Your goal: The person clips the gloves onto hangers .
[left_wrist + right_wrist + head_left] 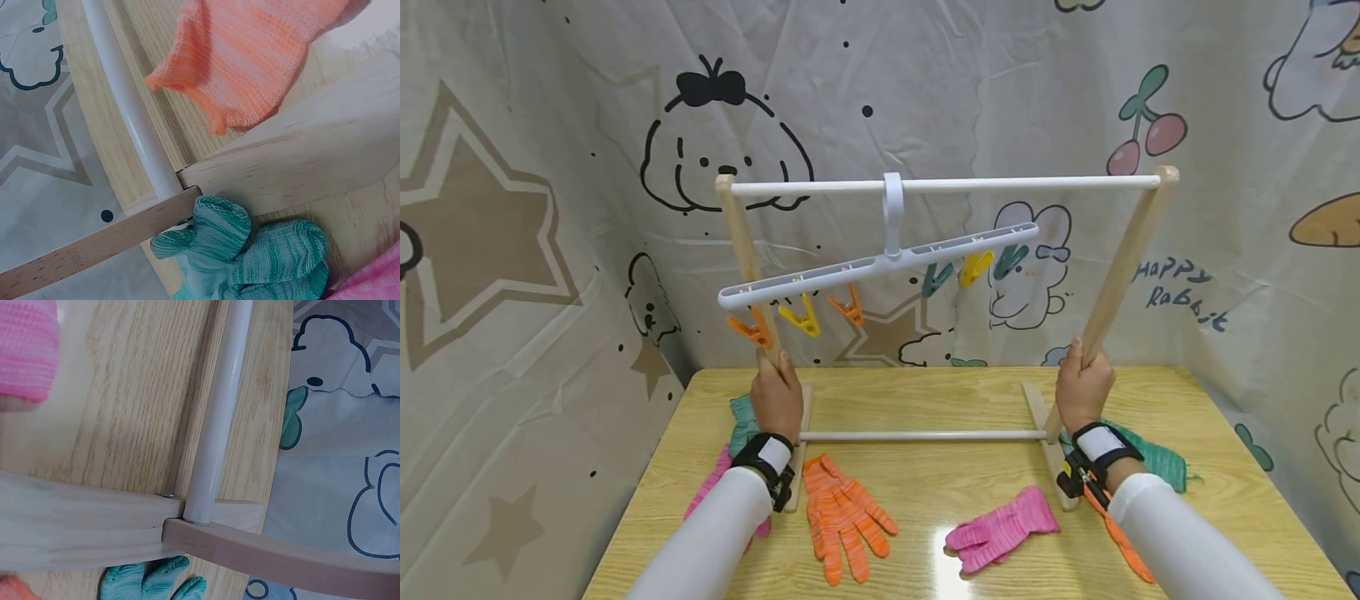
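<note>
A wooden drying rack (pixel 1108 283) with white crossbars stands on the table. My left hand (pixel 777 395) grips its left upright, and my right hand (pixel 1084 385) grips the right one partway up. From the top bar hangs a light grey-blue clip hanger (pixel 891 263), tilted with its left end lower. Orange, yellow and teal clothespins (pixel 975 269) dangle from it. In the left wrist view the rack's lower bar (pixel 128 100) meets the wooden foot beside a teal glove (pixel 275 256); the right wrist view shows the same joint on the other side. Neither hand appears in its wrist view.
An orange glove (pixel 844 517) and a pink glove (pixel 1003 531) lie on the table (pixel 917 483) in front of the rack. Another teal glove (pixel 1153 454) rests by the right foot, and an orange one (pixel 1123 542) is partly under the right forearm. A printed curtain (pixel 880 92) hangs behind.
</note>
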`<state>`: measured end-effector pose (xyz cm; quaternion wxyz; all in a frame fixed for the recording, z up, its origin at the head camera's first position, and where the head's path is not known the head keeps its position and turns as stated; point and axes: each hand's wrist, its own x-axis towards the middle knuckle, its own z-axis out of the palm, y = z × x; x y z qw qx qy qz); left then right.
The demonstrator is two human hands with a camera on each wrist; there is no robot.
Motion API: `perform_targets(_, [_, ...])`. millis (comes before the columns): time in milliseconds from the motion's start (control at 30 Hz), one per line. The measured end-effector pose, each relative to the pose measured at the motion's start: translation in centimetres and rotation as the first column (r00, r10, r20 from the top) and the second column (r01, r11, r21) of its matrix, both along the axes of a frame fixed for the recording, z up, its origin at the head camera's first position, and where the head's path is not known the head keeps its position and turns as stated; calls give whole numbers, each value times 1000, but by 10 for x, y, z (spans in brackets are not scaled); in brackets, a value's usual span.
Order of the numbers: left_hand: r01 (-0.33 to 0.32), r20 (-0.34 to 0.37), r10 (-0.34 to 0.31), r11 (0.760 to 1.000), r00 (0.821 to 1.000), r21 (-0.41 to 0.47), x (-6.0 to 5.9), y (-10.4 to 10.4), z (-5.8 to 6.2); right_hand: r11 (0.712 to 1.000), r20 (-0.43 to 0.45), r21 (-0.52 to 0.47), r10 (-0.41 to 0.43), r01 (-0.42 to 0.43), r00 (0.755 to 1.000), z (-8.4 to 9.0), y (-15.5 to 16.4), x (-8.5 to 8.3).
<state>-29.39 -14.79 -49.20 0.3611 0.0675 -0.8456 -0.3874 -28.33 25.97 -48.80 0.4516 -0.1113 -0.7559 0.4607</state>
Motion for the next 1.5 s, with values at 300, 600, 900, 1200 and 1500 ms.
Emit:
perform_targets(300, [-8,-27,8,1000,1000,-8,0,0,-2,1000,0,1,-6,6,1000,-1,1,0])
perform_targets(600, [-5,-2,5,1000,1000,-2,0,0,-1,1000,-1,-7,-8,8,1000,-2,1,1])
perform_targets(900, [-5,-12,5,1000,1000,2,2,3,1,1000,-5,-9,1,-1,1000,-1,2,2])
perform_targets(1200, [6,4,-6,1000,1000,24,3,3,2,1000,8,-24,5,-5,1000,-2,3,2])
perform_targets(1500, [-5,-8,5,1000,1000,5,-2,0,-2,1000,6,-29,10,-10,1000,-2,2,1])
